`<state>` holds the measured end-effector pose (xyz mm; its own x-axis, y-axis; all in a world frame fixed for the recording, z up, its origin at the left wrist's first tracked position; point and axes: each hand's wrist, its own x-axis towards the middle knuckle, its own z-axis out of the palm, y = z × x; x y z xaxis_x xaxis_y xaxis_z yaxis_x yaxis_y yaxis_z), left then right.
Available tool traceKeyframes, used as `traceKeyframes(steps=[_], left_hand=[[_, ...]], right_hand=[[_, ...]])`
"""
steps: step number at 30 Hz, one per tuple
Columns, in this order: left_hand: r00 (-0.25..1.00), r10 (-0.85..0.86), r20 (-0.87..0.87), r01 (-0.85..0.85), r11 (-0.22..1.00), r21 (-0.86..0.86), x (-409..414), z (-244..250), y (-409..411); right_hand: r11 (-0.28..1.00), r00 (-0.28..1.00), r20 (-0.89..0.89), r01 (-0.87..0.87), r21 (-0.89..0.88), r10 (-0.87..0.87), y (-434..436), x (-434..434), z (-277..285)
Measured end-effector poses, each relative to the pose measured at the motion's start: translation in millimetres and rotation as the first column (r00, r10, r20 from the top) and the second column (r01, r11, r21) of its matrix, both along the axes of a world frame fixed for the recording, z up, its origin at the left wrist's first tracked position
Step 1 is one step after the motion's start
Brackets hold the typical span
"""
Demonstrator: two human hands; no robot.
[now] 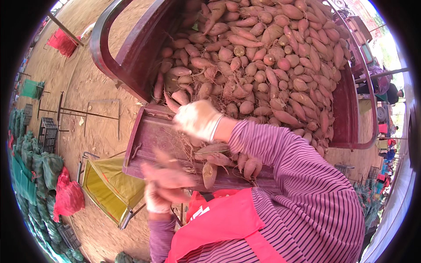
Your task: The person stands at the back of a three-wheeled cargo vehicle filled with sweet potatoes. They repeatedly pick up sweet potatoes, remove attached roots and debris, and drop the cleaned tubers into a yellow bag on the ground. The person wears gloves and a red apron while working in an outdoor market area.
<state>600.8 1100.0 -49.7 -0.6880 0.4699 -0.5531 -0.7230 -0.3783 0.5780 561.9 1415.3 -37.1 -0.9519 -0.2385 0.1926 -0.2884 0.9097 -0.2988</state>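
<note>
My left hand [157,197], in a white glove, is low at the left and blurred by motion. It holds reddish sweet potatoes [171,177] just off the near left edge of the maroon lowered tailgate [154,131]. My right hand [197,120], also gloved and blurred, reaches over the tailgate's inner edge to the foot of a large heap of sweet potatoes [256,65]. A slim sweet potato [171,103] lies by its fingers, which are too blurred to show a grip. Several loose sweet potatoes [213,159] with stringy roots rest on the tailgate below my right forearm.
A yellow bag on a metal frame [108,187] stands left below the tailgate. Beyond it are a red mesh sack [68,195], filled green sacks [52,167] and a black crate [48,134]. The cart's curved rail [102,42] rises at upper left. A person [393,93] is far right.
</note>
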Motion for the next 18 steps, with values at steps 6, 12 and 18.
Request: traceKeyframes(steps=[6, 12, 18], left_hand=[[0.852, 0.232, -0.468, -0.37, 0.901, -0.227, -69.7, 4.5, -181.7], [0.903, 0.066, -0.424, -0.424, 0.277, -0.862, -122.3, -84.9, -309.0], [0.617, -0.05, -0.785, -0.644, 0.542, -0.54, -126.8, -55.4, -136.2]], right_hand=[[0.904, 0.942, 0.229, 0.138, 0.405, -0.246, 106.3, -28.3, -59.7], [0.858, 0.939, 0.273, 0.043, 0.513, -0.211, 112.8, -44.9, -104.7], [0.924, 0.785, 0.489, 0.344, 0.166, -0.38, 111.8, -18.7, -44.6]])
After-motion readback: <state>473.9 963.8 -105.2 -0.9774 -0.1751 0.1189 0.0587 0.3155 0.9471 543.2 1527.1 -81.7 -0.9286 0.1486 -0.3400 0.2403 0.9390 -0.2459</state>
